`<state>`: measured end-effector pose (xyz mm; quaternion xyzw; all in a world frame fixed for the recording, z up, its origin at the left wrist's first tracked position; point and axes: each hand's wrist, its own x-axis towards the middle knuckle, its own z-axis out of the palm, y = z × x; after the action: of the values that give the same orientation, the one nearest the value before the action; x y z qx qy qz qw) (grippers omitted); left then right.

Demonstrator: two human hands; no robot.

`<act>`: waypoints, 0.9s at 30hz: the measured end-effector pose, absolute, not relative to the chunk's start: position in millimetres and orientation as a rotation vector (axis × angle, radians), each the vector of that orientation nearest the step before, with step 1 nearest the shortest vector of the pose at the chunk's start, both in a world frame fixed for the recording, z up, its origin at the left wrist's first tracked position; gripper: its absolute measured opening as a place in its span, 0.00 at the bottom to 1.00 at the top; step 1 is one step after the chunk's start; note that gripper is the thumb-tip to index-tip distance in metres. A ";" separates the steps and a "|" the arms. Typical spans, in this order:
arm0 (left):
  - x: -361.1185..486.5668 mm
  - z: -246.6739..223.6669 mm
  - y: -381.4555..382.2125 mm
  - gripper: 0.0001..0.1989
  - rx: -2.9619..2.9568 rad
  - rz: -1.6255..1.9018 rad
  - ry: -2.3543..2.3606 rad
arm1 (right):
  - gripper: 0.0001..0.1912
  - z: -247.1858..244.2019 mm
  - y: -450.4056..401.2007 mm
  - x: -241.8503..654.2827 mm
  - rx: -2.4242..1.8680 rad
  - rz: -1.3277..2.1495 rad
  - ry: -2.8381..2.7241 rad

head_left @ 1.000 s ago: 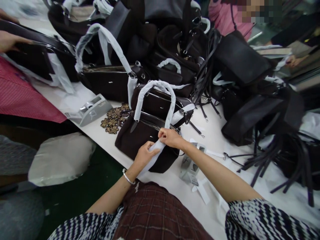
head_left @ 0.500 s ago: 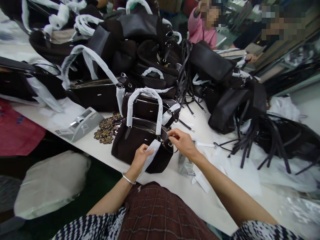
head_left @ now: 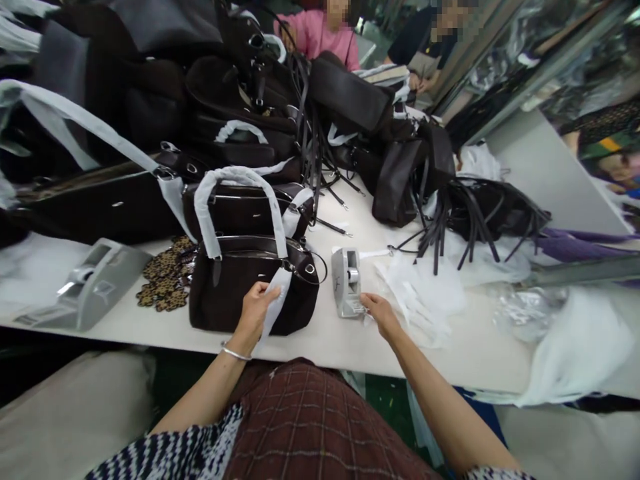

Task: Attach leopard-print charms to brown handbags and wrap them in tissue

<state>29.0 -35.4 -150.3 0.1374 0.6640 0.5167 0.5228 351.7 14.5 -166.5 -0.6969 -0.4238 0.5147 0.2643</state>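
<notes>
A dark brown handbag stands upright on the table before me, its two handles wrapped in white paper. My left hand is closed on a white paper-wrapped strap that hangs down the bag's right front. To the right of the bag is a grey tape dispenser. At the dispenser's near cutting end, my right hand pinches with thumb and fingers, seemingly on the tape's end; the clear tape itself hardly shows.
A second tape dispenser and a heap of leopard-patterned tags lie left of the bag. Behind stand piled dark bags and hanging straps. White paper sheets lie at right. Two people are across the table.
My right hand has left the bag's side ring and moved right and down to the tape dispenser. My left hand keeps hold of the wrapped strap. The view has turned to the right.
</notes>
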 end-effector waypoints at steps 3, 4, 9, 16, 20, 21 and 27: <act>27.2 -152.5 -34.2 0.22 0.313 1.230 1.576 | 0.29 -170.6 11.1 346.2 -1.916 1.277 -1.087; 26.8 -152.8 -34.1 0.22 0.313 1.229 1.575 | 0.28 -170.9 9.8 344.8 -1.928 1.241 -1.077; 26.4 -155.6 -35.6 0.20 0.338 1.235 1.565 | 0.23 -165.1 4.2 333.9 -1.933 1.152 -1.052; 25.6 -158.5 -34.2 0.21 0.343 1.229 1.562 | 0.20 -148.5 7.8 326.4 -1.866 1.245 -0.984; 26.5 -154.6 -34.2 0.21 0.344 1.232 1.577 | 0.15 -120.7 -11.6 329.7 -1.773 1.217 -0.995; 26.6 -154.2 -34.4 0.21 0.342 1.234 1.576 | 0.14 -113.9 -19.5 330.9 -1.754 1.206 -0.979; 26.7 -155.7 -34.4 0.21 0.338 1.236 1.562 | 0.16 -117.8 -54.4 333.8 -1.843 1.451 -0.735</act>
<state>26.7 -34.4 -155.7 0.1416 0.6549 0.5179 0.5318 333.8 -54.4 -117.8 -0.7064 -0.2817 0.5562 0.3350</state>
